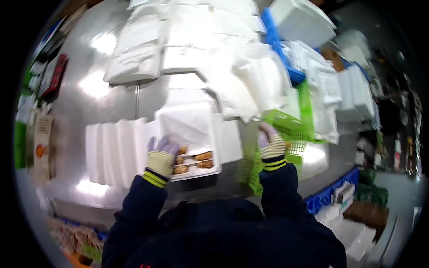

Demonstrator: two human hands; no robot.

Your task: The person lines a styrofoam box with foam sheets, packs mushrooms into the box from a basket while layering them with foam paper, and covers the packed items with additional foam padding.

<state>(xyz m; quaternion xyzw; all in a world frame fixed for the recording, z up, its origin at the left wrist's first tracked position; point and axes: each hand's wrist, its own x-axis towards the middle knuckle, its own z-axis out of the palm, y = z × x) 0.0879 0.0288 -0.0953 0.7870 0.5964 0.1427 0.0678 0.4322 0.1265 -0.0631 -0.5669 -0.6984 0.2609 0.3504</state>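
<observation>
A white foam box (218,170) with a white liner sheet stands in front of me, holding several small brown lumpy pieces (204,164) in its near half. I cannot make out what kind they are. My left hand (161,154), in a purple and cream striped glove, rests at the box's left side beside the pieces, its fingers apart. To the right, my right hand (271,145) wears the same kind of glove and is over a green plastic basket (295,154). Its fingers are smeared by motion, and whatever may be in them is hidden.
White foam trays (114,152) stand in a row left of the box. Several white-covered packs (187,31) fill the far table. A blue crate (276,40) and white foam boxes (304,20) are at the far right. A paper bag (42,145) stands at the left.
</observation>
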